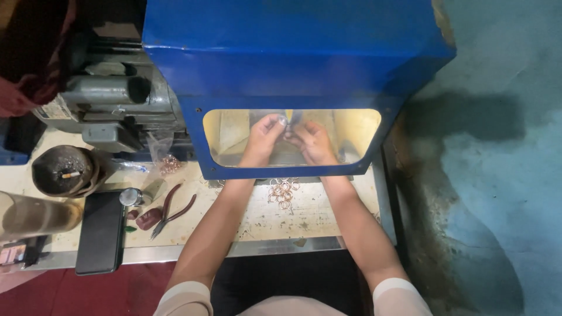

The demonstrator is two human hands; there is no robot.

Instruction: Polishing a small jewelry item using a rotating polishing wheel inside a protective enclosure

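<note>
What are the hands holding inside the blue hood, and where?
Both hands, left and right, pinch one small ring-like piece by its edge at their fingertips; details are unclear.

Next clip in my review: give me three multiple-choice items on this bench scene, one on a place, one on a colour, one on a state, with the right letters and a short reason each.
1. Where do the copper-coloured rings lie?
A. on the bench between the forearms
B. in the ashtray
C. on the phone

2. What colour is the machine hood?
A. red
B. blue
C. green

3. How do the pliers stand?
A. gripped in the left hand
B. gripped in the right hand
C. lying untouched on the bench

Key:
1 A, the ring pile sits on the bench top just below the hood's window.
2 B, the hood is painted blue all over.
3 C, the left hand and right hand are both inside the window, fingers together on a small piece; the pliers lie beside the dark phone.
</note>
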